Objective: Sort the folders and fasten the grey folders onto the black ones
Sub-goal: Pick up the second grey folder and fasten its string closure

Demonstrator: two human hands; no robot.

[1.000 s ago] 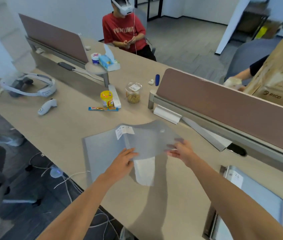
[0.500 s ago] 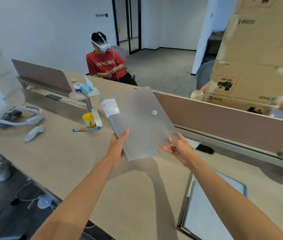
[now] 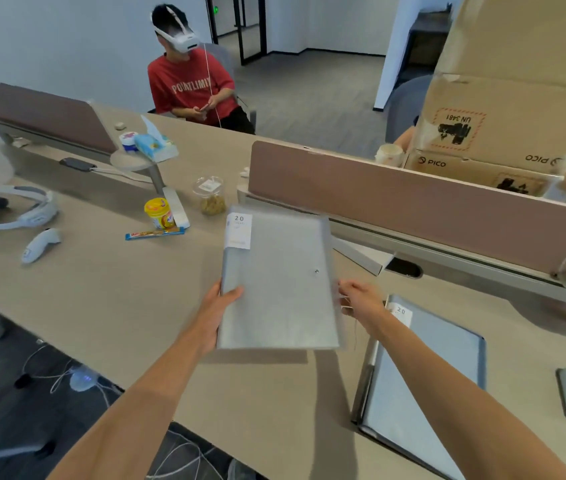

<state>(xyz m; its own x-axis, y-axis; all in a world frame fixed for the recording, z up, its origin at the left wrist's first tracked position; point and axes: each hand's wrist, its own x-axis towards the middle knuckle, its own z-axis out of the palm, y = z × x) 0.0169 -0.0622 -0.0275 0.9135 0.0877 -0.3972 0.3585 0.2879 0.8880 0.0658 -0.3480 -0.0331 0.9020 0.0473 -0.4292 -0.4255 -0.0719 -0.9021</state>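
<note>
A grey folder (image 3: 280, 282) with a white "20" label and a snap button is held above the desk, nearly flat. My left hand (image 3: 217, 311) grips its left edge, thumb on top. My right hand (image 3: 357, 297) pinches its right edge. A second folder (image 3: 427, 368), blue-grey with a dark spine and a "20" label, lies on the desk at the lower right, under my right forearm.
A brown desk divider (image 3: 413, 206) runs behind the folder. Left of it stand a yellow tub (image 3: 158, 213), a snack jar (image 3: 210, 195), a candy bar (image 3: 155, 233), a controller (image 3: 39, 244) and a headset (image 3: 8, 211). Cardboard boxes (image 3: 503, 109) rise at the right. A person in red (image 3: 191, 88) sits opposite.
The grey folder was lifted off the desk, raised upright, then lowered and turned flat between both hands. The view shifted right, showing the second folder more fully.
</note>
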